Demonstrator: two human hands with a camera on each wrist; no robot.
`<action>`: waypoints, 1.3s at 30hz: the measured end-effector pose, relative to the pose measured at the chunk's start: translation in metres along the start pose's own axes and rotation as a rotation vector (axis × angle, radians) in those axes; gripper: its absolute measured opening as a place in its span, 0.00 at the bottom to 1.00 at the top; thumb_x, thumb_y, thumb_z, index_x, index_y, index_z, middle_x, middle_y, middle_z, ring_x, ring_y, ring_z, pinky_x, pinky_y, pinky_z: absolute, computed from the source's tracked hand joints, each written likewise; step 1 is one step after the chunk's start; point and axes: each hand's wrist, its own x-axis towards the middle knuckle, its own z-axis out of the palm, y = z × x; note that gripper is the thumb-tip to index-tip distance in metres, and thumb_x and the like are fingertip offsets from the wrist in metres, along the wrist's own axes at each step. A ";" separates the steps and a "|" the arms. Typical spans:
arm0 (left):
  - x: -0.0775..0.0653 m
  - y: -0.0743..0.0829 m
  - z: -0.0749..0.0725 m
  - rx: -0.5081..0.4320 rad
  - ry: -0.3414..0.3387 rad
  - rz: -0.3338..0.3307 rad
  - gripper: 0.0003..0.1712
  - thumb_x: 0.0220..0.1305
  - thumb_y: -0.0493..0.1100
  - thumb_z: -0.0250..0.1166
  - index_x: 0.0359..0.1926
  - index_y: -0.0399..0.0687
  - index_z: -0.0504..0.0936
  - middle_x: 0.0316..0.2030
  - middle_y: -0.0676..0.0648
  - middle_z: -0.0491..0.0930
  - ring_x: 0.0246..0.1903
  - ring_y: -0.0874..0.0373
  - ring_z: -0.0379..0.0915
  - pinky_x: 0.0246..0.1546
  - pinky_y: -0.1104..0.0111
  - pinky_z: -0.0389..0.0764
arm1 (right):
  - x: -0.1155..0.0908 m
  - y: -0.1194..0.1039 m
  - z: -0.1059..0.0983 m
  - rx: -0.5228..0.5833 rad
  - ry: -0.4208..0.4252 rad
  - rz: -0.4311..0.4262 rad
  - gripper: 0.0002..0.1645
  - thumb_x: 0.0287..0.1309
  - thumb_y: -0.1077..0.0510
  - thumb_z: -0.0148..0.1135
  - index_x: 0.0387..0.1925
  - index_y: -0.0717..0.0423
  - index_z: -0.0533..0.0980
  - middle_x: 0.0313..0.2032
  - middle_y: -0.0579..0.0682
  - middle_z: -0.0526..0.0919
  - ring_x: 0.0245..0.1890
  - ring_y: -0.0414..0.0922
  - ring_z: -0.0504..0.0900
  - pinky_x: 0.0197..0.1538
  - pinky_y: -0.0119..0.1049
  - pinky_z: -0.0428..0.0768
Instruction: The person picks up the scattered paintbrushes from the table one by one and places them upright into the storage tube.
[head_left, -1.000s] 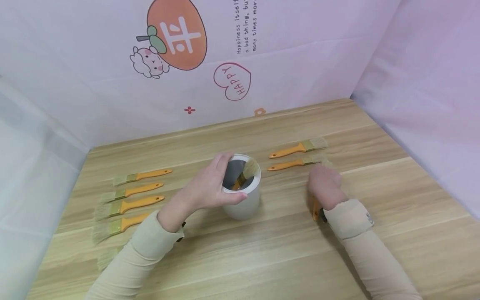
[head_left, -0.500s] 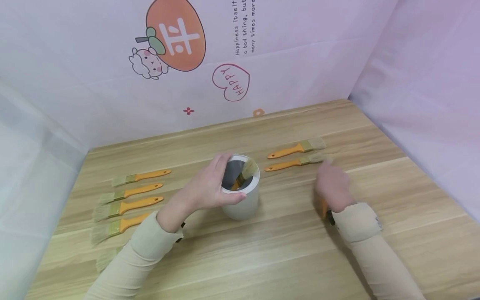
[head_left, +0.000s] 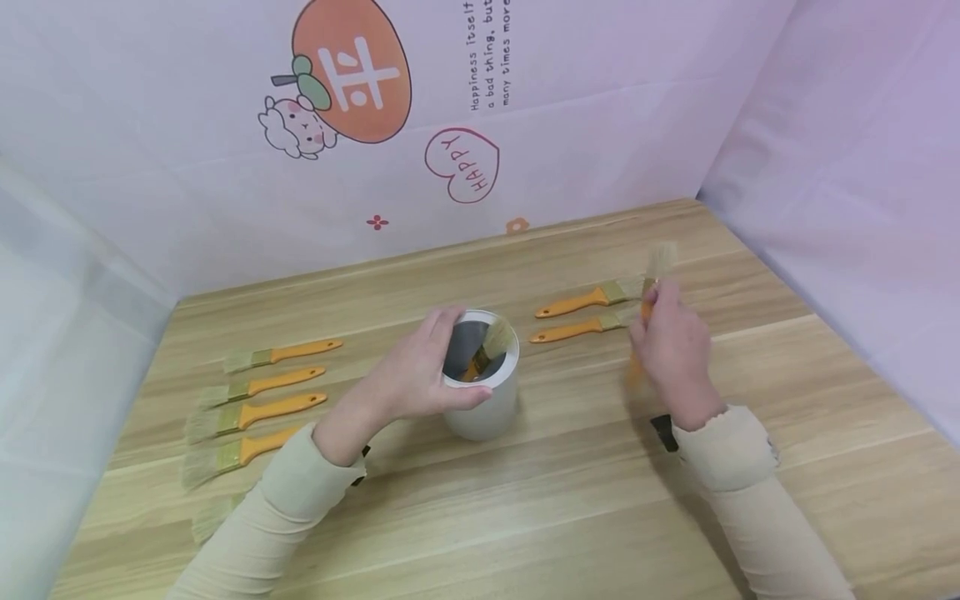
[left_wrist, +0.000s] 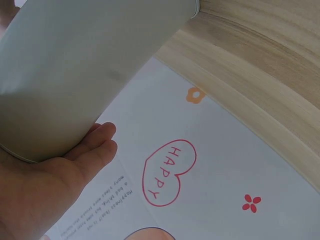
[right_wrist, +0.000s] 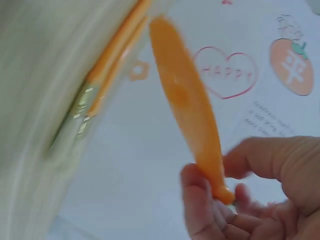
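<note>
A white cylindrical container (head_left: 489,415) stands upright near the middle of the table, with a paintbrush (head_left: 497,338) leaning inside, bristles up. My left hand (head_left: 408,375) holds the container, thumb on its near side and fingers at the far rim; the left wrist view shows the hand (left_wrist: 55,180) against its wall. To the right, my right hand (head_left: 675,350) grips another paintbrush (head_left: 662,260) above the table, bristles upward. In the right wrist view its orange handle (right_wrist: 185,100) sticks out from between thumb and fingers, slightly blurred.
Two paintbrushes, an upper one (head_left: 573,302) and a lower one (head_left: 566,332), lie between the container and my right hand. Several more paintbrushes (head_left: 285,407) lie in a column at left, the nearest partly behind my left sleeve (head_left: 300,492). A printed cloth (head_left: 600,125) hangs behind the table.
My right hand has lifted its paintbrush off the table, moving slightly right and turning so the bristles show above the hand. My left hand and the container have stayed in place.
</note>
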 end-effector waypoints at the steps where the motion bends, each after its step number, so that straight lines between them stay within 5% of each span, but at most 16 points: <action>1: 0.000 0.000 0.000 0.000 0.000 0.000 0.59 0.47 0.67 0.67 0.71 0.40 0.53 0.65 0.42 0.62 0.55 0.49 0.70 0.54 0.56 0.77 | 0.000 -0.003 0.000 0.027 0.042 -0.028 0.10 0.56 0.69 0.53 0.40 0.68 0.67 0.18 0.58 0.72 0.14 0.50 0.68 0.16 0.37 0.62; 6: -0.001 0.001 0.000 -0.005 -0.003 -0.002 0.59 0.47 0.67 0.67 0.71 0.39 0.53 0.65 0.41 0.62 0.55 0.49 0.70 0.54 0.56 0.78 | -0.002 -0.024 -0.005 0.195 0.178 -0.090 0.10 0.59 0.69 0.54 0.41 0.70 0.67 0.31 0.67 0.81 0.27 0.61 0.82 0.27 0.49 0.76; 9: -0.001 0.001 0.000 -0.006 -0.003 -0.002 0.59 0.48 0.67 0.67 0.71 0.39 0.53 0.65 0.41 0.62 0.55 0.49 0.70 0.54 0.56 0.78 | -0.003 -0.037 -0.008 0.290 0.211 -0.095 0.12 0.59 0.69 0.57 0.42 0.72 0.66 0.34 0.68 0.82 0.31 0.60 0.84 0.32 0.31 0.79; 13: -0.001 0.003 0.000 -0.005 0.000 -0.003 0.60 0.47 0.68 0.67 0.71 0.39 0.53 0.65 0.41 0.62 0.54 0.49 0.70 0.53 0.56 0.78 | -0.004 -0.048 -0.009 0.405 0.253 -0.113 0.15 0.59 0.68 0.60 0.42 0.73 0.65 0.34 0.69 0.83 0.31 0.58 0.83 0.32 0.09 0.64; 22: 0.000 0.002 0.001 -0.017 -0.002 -0.018 0.59 0.47 0.67 0.67 0.71 0.39 0.53 0.66 0.42 0.61 0.54 0.49 0.70 0.53 0.56 0.78 | -0.007 -0.079 -0.010 0.714 0.373 -0.322 0.17 0.56 0.71 0.63 0.37 0.78 0.63 0.33 0.70 0.82 0.33 0.25 0.76 0.38 0.16 0.75; 26: -0.001 0.001 0.001 -0.022 0.014 -0.006 0.59 0.47 0.66 0.68 0.70 0.39 0.54 0.65 0.41 0.62 0.53 0.49 0.71 0.53 0.56 0.78 | -0.009 -0.102 -0.006 0.849 0.397 -0.431 0.19 0.57 0.69 0.62 0.35 0.79 0.62 0.32 0.70 0.81 0.32 0.33 0.80 0.38 0.20 0.78; 32: -0.002 0.002 0.001 -0.030 0.014 0.009 0.57 0.48 0.65 0.69 0.70 0.40 0.54 0.63 0.41 0.64 0.52 0.51 0.71 0.53 0.58 0.79 | -0.015 -0.126 0.000 0.851 0.403 -0.607 0.23 0.62 0.56 0.59 0.34 0.75 0.61 0.31 0.67 0.79 0.29 0.55 0.84 0.39 0.19 0.79; 39: -0.002 0.001 0.003 -0.056 0.047 0.078 0.54 0.49 0.61 0.70 0.70 0.45 0.54 0.64 0.42 0.64 0.54 0.51 0.70 0.55 0.58 0.78 | -0.020 -0.136 0.011 0.762 0.365 -0.708 0.19 0.60 0.60 0.61 0.36 0.71 0.63 0.31 0.63 0.77 0.29 0.53 0.85 0.37 0.33 0.84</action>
